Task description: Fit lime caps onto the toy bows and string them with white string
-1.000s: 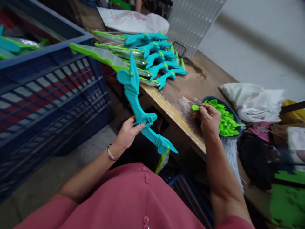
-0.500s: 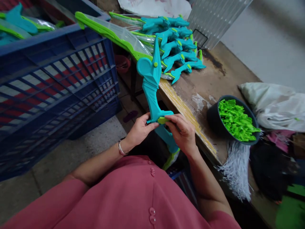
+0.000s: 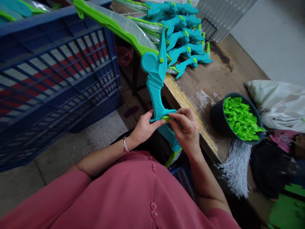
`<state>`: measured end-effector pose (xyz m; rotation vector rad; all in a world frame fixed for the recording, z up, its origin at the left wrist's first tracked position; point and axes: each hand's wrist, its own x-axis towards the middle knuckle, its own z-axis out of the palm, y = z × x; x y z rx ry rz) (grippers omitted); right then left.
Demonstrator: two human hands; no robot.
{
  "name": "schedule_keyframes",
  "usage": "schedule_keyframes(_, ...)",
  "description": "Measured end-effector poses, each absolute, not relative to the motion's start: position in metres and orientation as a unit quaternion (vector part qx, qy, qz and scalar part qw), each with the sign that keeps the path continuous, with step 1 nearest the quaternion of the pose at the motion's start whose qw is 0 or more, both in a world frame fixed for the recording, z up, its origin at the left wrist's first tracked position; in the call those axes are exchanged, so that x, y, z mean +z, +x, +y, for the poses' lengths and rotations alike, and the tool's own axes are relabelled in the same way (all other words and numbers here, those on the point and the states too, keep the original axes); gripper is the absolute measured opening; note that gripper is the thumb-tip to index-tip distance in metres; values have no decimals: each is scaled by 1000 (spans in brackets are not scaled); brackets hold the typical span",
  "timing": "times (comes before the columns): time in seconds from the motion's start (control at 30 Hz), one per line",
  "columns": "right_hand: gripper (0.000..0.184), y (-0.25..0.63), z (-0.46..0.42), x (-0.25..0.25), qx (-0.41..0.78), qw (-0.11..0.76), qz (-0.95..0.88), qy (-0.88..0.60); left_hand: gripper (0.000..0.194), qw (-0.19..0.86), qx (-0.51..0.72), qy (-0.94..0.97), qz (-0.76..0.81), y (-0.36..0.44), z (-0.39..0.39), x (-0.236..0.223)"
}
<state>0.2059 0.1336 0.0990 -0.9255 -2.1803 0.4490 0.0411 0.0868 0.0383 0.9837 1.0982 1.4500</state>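
Note:
In front of my body is a turquoise plastic toy bow (image 3: 155, 92) with a long green limb (image 3: 111, 28) reaching up to the left. My left hand (image 3: 144, 128) is closed on its middle, thumb on the front and fingers behind. A small lime-green plastic piece (image 3: 166, 118) lies against the bow's middle by the left thumb. My right hand (image 3: 187, 128) pinches the right end of this piece between thumb and fingers. Whether the piece is seated in the bow is hidden by the fingertips. The bow's lower end hangs below the hands.
Several similar toy bows (image 3: 182, 47) lie stacked on the wooden table (image 3: 228, 79). A dark bucket (image 3: 218, 116) of small green pieces stands at the right, above a bundle of white strings (image 3: 237, 171). A big blue crate (image 3: 59, 66) fills the left side, beside a white sack (image 3: 278, 101) across the table.
The view has shifted slightly, so the bow and table appear a little further right. The right fingers have moved over the green piece, which now shows less. Both hands keep their hold.

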Motion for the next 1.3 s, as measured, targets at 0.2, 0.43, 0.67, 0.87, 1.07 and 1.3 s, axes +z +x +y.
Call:
schedule_keyframes(0.2,49,220,153,95,441,251,-770,-387,33,489,583,433,483,43,81,45)
schedule_keyframes(0.43,42,217,144,88,540,264,-682,-418,20,420,588,469,509,46,75,45)
schedule_keyframes(0.67,38,214,137,80,426,287,-736,-440,24,438,586,465,498,41,81,36)
schedule_keyframes(0.87,51,219,117,85,316,323,-783,-427,46,690,516,324,390,33,93,22)
schedule_keyframes(1.07,32,305,113,73,279,158,-792,-519,46,731,541,162,382,38,95,10)
schedule_keyframes(1.3,41,449,116,46,-75,63,-521,-848,27,712,603,114,343,38,97,13)
